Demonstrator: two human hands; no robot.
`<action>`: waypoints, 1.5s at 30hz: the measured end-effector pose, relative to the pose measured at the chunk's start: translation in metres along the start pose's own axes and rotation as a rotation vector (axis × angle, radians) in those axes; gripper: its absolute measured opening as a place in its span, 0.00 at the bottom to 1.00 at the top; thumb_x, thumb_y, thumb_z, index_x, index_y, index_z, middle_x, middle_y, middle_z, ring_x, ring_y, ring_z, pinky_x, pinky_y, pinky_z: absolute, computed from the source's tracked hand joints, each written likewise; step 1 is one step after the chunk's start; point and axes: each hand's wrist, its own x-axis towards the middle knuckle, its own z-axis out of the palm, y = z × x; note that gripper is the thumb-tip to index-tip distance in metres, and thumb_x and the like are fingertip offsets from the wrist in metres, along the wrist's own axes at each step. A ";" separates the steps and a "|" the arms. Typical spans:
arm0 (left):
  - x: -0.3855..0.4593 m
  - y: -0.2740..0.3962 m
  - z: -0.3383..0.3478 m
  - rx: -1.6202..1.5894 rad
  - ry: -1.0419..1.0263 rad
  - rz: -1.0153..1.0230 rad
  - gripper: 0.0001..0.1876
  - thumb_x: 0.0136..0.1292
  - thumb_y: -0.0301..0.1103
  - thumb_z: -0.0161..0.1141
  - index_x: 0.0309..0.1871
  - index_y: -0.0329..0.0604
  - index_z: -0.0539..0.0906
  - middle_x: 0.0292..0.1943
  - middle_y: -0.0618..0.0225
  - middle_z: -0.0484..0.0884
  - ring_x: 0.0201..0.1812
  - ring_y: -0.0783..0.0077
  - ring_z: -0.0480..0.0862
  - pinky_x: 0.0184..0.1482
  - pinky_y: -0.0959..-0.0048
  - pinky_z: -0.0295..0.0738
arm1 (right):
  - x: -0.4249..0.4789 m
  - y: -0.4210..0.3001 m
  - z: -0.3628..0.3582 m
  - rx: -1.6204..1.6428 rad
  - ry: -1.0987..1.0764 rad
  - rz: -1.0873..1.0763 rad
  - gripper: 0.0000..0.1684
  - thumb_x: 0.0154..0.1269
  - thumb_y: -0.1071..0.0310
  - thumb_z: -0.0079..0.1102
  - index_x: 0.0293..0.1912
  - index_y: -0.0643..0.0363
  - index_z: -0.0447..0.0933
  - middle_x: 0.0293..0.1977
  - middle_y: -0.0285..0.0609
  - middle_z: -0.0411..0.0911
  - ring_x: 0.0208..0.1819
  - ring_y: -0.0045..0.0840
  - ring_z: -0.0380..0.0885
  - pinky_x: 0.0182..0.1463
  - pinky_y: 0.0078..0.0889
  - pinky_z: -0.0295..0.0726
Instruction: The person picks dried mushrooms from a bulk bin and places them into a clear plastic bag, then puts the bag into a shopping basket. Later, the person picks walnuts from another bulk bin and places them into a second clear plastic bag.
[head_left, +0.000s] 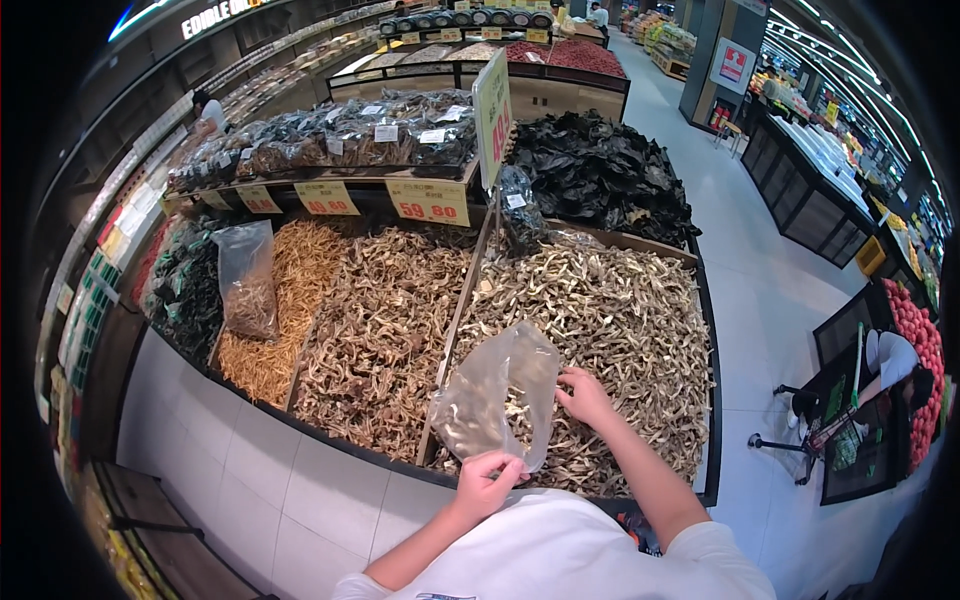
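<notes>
A clear plastic bag (469, 397) hangs with its mouth spread over a bin of dried, pale brown mushroom-like strips (637, 322). My left hand (491, 484) pinches the bag's lower rim between thumb and fingers, close to my white shirt. At the bag's right edge is my right hand (585, 397), above the strips; whether its fingertips grip the film or the strips cannot be told. Beyond the wooden divider on the left lie darker brown dried strips (375, 337). A partly filled clear bag (251, 300) rests on thin orange-brown dried strands (300, 277).
A price sign (491, 120) stands on a post behind the bins, beside black dried fungus (600, 172). Packaged goods (360, 135) lie on a raised shelf (330, 180). To the right, across the aisle, a person (892, 367) bends by a shopping cart (821, 435).
</notes>
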 end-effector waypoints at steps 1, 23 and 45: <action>-0.002 -0.001 -0.001 0.001 0.011 -0.003 0.11 0.74 0.27 0.60 0.35 0.31 0.87 0.30 0.63 0.89 0.31 0.76 0.87 0.37 0.76 0.82 | 0.000 -0.002 0.000 0.043 -0.002 0.023 0.22 0.69 0.56 0.66 0.55 0.60 0.86 0.64 0.48 0.80 0.60 0.43 0.81 0.66 0.42 0.80; -0.011 -0.008 0.008 0.041 -0.032 -0.036 0.11 0.74 0.26 0.59 0.36 0.31 0.87 0.30 0.63 0.90 0.30 0.76 0.87 0.35 0.76 0.82 | -0.066 -0.045 -0.066 0.868 0.591 0.150 0.13 0.73 0.79 0.59 0.55 0.64 0.82 0.46 0.35 0.81 0.35 0.09 0.74 0.34 0.12 0.71; -0.006 0.003 0.010 0.050 0.033 0.015 0.10 0.74 0.26 0.60 0.36 0.30 0.87 0.29 0.62 0.90 0.30 0.74 0.89 0.35 0.76 0.83 | -0.077 -0.113 -0.117 0.798 0.171 -0.106 0.14 0.70 0.77 0.65 0.54 0.63 0.84 0.56 0.41 0.80 0.47 0.20 0.84 0.48 0.21 0.84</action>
